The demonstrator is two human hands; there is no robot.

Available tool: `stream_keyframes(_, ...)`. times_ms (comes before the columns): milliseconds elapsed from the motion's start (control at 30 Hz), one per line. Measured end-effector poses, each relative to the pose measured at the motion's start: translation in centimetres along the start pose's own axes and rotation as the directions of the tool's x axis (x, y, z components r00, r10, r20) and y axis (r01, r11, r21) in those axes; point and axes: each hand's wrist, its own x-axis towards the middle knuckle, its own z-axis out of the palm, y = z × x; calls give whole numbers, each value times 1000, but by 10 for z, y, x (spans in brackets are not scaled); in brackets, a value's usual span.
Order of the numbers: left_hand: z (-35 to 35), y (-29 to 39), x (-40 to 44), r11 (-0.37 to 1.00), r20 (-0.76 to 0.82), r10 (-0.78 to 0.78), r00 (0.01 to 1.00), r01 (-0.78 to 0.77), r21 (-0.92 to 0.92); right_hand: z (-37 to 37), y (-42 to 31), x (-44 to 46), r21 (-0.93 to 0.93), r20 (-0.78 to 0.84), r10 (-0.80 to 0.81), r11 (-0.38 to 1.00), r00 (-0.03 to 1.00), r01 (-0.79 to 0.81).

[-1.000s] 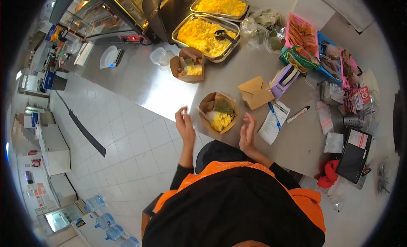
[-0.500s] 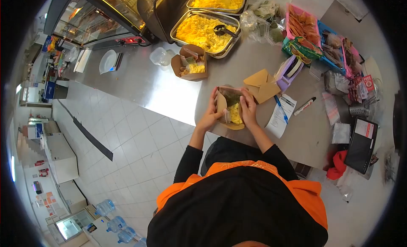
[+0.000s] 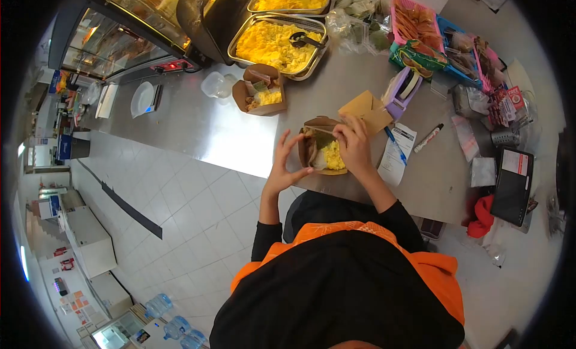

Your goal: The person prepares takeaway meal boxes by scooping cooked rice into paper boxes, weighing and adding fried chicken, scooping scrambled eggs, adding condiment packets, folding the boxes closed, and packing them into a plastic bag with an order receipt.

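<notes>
A brown cardboard takeaway box [image 3: 330, 171] stands open at the counter's near edge, with yellow rice [image 3: 332, 156] on its right side and brown food on its left. My left hand [image 3: 282, 167] is at the box's left side, thumb and fingers spread apart in a wide curve, with nothing held. Over the right side of the box, my right hand [image 3: 356, 148] has its fingers bent together by a pale, clear-looking packet edge inside; what they grip is hidden. Behind that hand lies a brown folded carton [image 3: 367, 111].
Another filled box [image 3: 268, 108] stands near trays of yellow rice [image 3: 270, 40] with a black spoon [image 3: 306, 39]. To the right are a purple tape dispenser [image 3: 402, 94], a paper slip [image 3: 397, 163], a blue pen [image 3: 396, 146], a marker [image 3: 428, 138] and a tablet [image 3: 513, 187].
Both hands were around the box, pressing its sides. The left has let go and spread its fingers; the right has shifted over the box's right rim. The box now stands wider open.
</notes>
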Motion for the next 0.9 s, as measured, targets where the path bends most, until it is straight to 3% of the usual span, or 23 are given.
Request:
stream_keyframes(33, 1, 12, 5, 931, -9, 96, 995, -86, 355, -1, -3, 0, 8, -77, 14, 1000, 997, -14)
stream_keyframes(67, 2, 26, 9, 732, 15, 186, 982, -149, 665, -4, -4, -2, 94, -71, 66, 994, 995, -59)
stream_keyframes(133, 18, 44, 18, 634, -28, 229, 973, -128, 762, -9, -6, -7, 267, -45, 164, 953, 985, -146)
stream_keyframes(200, 28, 33, 33, 488, -20, 337, 941, -157, 859, -22, -11, -11, -60, 123, -67, 995, 990, 74)
stream_keyframes(233, 33, 31, 38, 491, -37, 400, 916, -180, 852, -28, -13, -14, -207, 226, -159, 956, 961, 207)
stream_keyframes(367, 30, 42, 27, 712, -185, 343, 921, -127, 691, -30, -8, -39, -340, 438, -198, 866, 877, 366)
stream_keyframes(433, 16, 36, 21, 959, -322, 140, 936, -47, 280, -28, -15, -46, -362, 482, -180, 850, 858, 382)
stream_keyframes(467, 8, 30, 18, 999, -352, 15, 936, 0, 43, -28, -14, -46, -338, 499, -217, 843, 839, 419)
stream_keyframes(567, -11, -1, 14, 947, -132, -188, 973, 144, -288, -27, -11, -44, -265, 546, -282, 836, 789, 481)
stream_keyframes(633, -8, -16, 15, 839, 35, -204, 978, 193, -509, -33, -5, -34, -227, 572, -269, 856, 775, 465)
stream_keyframes(667, -8, -23, 16, 766, 118, -193, 974, 224, -603, -36, -3, -32, -170, 443, -275, 909, 853, 381)
stream_keyframes(733, -3, -22, 25, 789, 161, -148, 976, 215, -575, -39, 1, -30, -15, 171, -225, 973, 959, 231)
stream_keyframes(800, 10, -27, 35, 840, 152, -54, 987, 127, -527, -35, -4, -38, 176, 30, -45, 984, 999, 39)
stream_keyframes(833, 16, -25, 37, 854, 115, -69, 991, 119, -507, -31, -6, -43, 277, -24, 59, 960, 998, -50)
stream_keyframes(900, 27, -21, 38, 841, 70, -112, 991, 132, -525, -20, -10, -46, 251, 15, 74, 965, 997, -75)
